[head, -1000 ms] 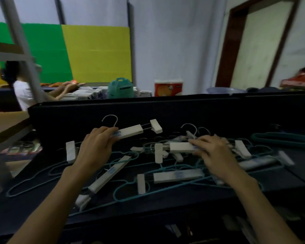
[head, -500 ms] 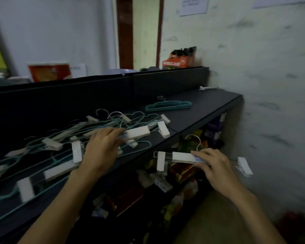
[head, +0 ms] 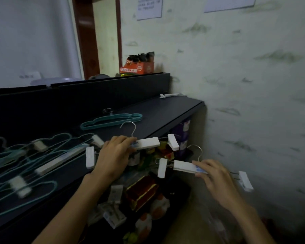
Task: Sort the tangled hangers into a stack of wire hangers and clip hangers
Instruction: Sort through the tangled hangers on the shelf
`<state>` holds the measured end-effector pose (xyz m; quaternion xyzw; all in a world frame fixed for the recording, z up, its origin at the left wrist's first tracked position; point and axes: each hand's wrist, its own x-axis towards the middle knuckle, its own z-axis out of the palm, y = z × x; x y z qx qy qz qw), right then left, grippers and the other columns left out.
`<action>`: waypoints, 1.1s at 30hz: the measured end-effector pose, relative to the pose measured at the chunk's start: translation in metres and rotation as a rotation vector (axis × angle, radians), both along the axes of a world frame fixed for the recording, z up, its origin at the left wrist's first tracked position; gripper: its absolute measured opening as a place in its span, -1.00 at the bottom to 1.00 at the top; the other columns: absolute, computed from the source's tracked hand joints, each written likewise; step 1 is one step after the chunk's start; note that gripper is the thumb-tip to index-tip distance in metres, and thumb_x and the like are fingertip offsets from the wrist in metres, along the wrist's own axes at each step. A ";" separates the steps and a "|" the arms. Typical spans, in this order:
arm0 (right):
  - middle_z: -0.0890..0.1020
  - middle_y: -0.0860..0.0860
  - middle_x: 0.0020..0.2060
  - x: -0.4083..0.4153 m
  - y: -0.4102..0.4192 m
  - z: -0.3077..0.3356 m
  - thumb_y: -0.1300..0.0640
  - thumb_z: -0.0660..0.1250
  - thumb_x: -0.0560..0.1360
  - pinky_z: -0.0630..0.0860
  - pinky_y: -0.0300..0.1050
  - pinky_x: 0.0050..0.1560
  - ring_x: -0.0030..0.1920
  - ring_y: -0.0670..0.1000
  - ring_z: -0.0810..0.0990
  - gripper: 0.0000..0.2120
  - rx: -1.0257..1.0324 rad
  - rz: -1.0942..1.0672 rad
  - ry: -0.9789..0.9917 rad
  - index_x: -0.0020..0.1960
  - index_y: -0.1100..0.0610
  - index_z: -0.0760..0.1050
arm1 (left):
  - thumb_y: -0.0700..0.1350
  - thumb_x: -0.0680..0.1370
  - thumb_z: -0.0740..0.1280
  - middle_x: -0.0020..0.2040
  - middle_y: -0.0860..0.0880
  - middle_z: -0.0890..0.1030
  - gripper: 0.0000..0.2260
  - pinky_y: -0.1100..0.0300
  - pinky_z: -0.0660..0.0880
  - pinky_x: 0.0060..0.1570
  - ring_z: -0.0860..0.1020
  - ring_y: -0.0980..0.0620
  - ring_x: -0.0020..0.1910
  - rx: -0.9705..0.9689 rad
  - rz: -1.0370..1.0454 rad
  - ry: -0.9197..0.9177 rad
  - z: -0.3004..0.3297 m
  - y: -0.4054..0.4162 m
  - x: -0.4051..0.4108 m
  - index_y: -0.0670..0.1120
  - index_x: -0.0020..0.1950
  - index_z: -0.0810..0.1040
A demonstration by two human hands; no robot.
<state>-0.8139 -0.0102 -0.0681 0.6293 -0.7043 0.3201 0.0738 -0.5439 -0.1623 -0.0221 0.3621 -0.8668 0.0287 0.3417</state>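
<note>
Head view: left hand (head: 115,156) grips a white clip hanger (head: 145,143), now lifted off the dark shelf (head: 165,111) edge instead of resting in the tangled pile (head: 25,164). Right hand (head: 217,176) grips the second clip hanger (head: 184,167) off the shelf as before, nearer the wall; teal wire-hanger stack (head: 111,120) unmoved.

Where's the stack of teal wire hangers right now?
In the head view, the stack of teal wire hangers lies on the black shelf, beyond the left hand, right of the tangled pile.

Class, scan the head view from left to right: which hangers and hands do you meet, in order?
Tangled hanger pile → left hand → its clip hanger → the other clip hanger → right hand.
</note>
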 end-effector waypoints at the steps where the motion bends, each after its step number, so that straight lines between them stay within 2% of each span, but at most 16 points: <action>1: 0.55 -0.04 -0.08 -0.018 0.000 -0.002 0.25 0.43 0.41 0.47 -0.11 -0.10 -0.09 0.02 0.50 -0.65 0.005 -0.012 0.001 0.19 0.09 0.57 | -0.16 0.53 0.30 0.18 -0.06 0.55 -0.67 -0.01 0.38 -0.02 0.47 -0.14 0.11 0.008 -0.011 0.005 -0.001 -0.003 -0.022 -0.05 0.30 0.49; 5: 0.51 -0.08 -0.07 -0.086 -0.002 -0.006 0.24 0.40 0.44 0.43 -0.17 -0.06 -0.06 -0.05 0.45 -0.64 0.041 -0.067 -0.004 0.21 0.06 0.55 | -0.17 0.53 0.31 0.19 -0.06 0.54 -0.66 -0.02 0.37 0.01 0.46 -0.14 0.13 0.053 -0.064 -0.012 -0.005 -0.017 -0.094 -0.06 0.31 0.48; 10: 0.56 -0.03 -0.08 -0.143 -0.013 -0.013 0.26 0.43 0.41 0.47 -0.16 -0.11 -0.08 -0.04 0.47 -0.63 0.058 -0.118 -0.022 0.20 0.06 0.56 | -0.22 0.48 0.36 0.12 -0.07 0.58 -0.66 -0.02 0.41 -0.10 0.50 -0.18 0.05 0.050 -0.129 -0.047 -0.010 -0.048 -0.165 -0.08 0.26 0.52; 14: 0.48 -0.15 -0.04 -0.183 -0.032 -0.031 0.21 0.39 0.45 0.50 -0.12 -0.02 -0.03 -0.08 0.47 -0.63 0.100 -0.151 -0.052 0.23 0.01 0.53 | -0.22 0.46 0.39 0.08 -0.09 0.60 -0.67 -0.04 0.45 -0.12 0.52 -0.17 0.01 0.067 -0.201 -0.063 -0.020 -0.077 -0.221 -0.11 0.23 0.55; 16: 0.44 -0.18 -0.03 -0.205 -0.048 -0.037 0.19 0.38 0.46 0.47 -0.16 0.03 -0.01 -0.11 0.44 -0.62 0.130 -0.175 -0.052 0.25 0.00 0.51 | -0.25 0.46 0.37 0.08 -0.11 0.60 -0.67 -0.04 0.46 -0.11 0.53 -0.18 0.00 0.074 -0.227 -0.060 -0.024 -0.097 -0.248 -0.12 0.23 0.55; 19: 0.52 -0.13 0.00 -0.241 -0.084 -0.037 0.17 0.40 0.45 0.47 -0.21 0.03 -0.01 -0.14 0.42 -0.61 0.155 -0.198 -0.040 0.25 -0.01 0.50 | -0.23 0.49 0.35 0.13 -0.10 0.58 -0.67 -0.05 0.46 -0.06 0.51 -0.15 0.05 0.081 -0.233 -0.033 -0.027 -0.134 -0.285 -0.11 0.26 0.53; 23: 0.55 -0.10 0.01 -0.286 -0.152 -0.019 0.16 0.42 0.44 0.50 -0.11 0.05 -0.01 -0.13 0.44 -0.62 0.153 -0.176 -0.018 0.24 0.01 0.52 | -0.14 0.52 0.33 0.19 -0.07 0.55 -0.66 0.01 0.39 0.02 0.47 -0.09 0.12 0.101 -0.206 -0.001 -0.018 -0.201 -0.327 -0.06 0.30 0.49; 27: 0.57 -0.08 0.00 -0.323 -0.225 -0.002 0.14 0.40 0.46 0.39 -0.23 0.00 -0.03 -0.12 0.45 -0.66 0.109 -0.148 0.019 0.23 0.01 0.54 | -0.09 0.53 0.32 0.19 -0.04 0.55 -0.66 0.03 0.40 0.03 0.47 -0.07 0.13 0.116 -0.163 -0.015 -0.008 -0.273 -0.361 -0.03 0.31 0.48; 31: 0.53 -0.14 0.04 -0.352 -0.276 -0.003 0.08 0.35 0.50 0.29 -0.30 0.01 -0.01 -0.17 0.40 -0.66 0.140 -0.109 0.013 0.27 -0.04 0.49 | -0.07 0.55 0.29 0.22 -0.02 0.53 -0.65 0.05 0.39 0.06 0.46 -0.04 0.15 0.149 -0.132 -0.060 -0.013 -0.325 -0.386 -0.01 0.33 0.45; 33: 0.55 -0.10 0.07 -0.363 -0.301 -0.003 0.09 0.34 0.50 0.25 -0.32 -0.01 0.00 -0.16 0.40 -0.66 0.148 -0.083 0.010 0.27 -0.02 0.50 | -0.06 0.56 0.27 0.23 -0.01 0.52 -0.65 0.08 0.37 0.05 0.45 -0.03 0.16 0.163 -0.114 -0.082 -0.013 -0.349 -0.396 0.00 0.35 0.43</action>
